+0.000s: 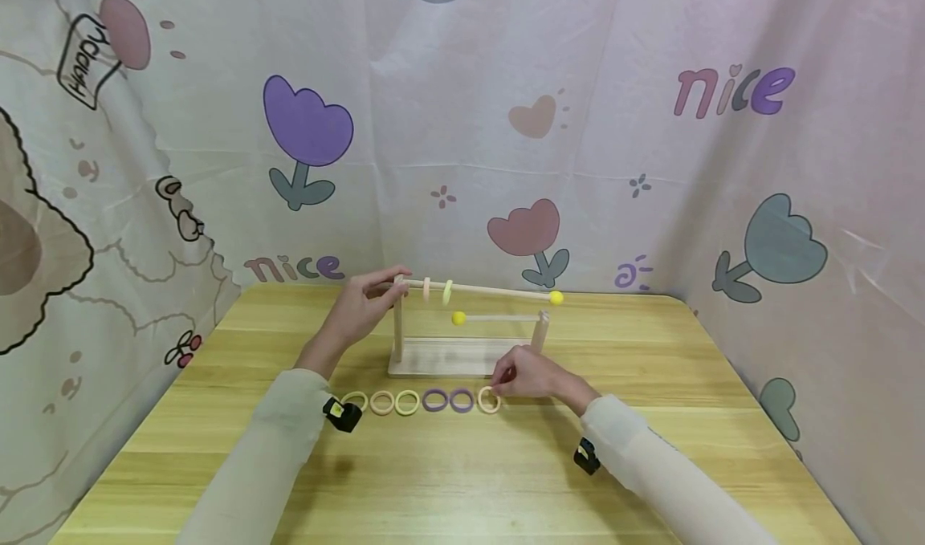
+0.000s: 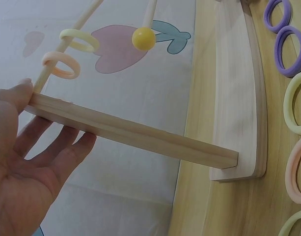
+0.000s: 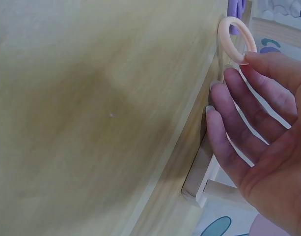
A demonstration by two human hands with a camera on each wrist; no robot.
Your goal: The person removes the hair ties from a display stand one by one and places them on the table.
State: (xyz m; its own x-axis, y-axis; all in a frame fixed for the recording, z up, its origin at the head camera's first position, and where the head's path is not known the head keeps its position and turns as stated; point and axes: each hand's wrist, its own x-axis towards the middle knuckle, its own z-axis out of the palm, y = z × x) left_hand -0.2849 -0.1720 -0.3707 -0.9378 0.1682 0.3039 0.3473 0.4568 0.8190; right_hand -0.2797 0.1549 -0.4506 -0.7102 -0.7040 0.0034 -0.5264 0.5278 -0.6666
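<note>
So the table (image 1: 448, 481) has a wooden rack (image 1: 451, 359) standing toward its far edge. The rack's left post (image 2: 135, 130) is gripped up top by the left hand (image 1: 357, 311). Right hand (image 1: 531, 372) is pinching a peach ring (image 3: 227, 41), other fingers loose, nearer the front edge.
</note>
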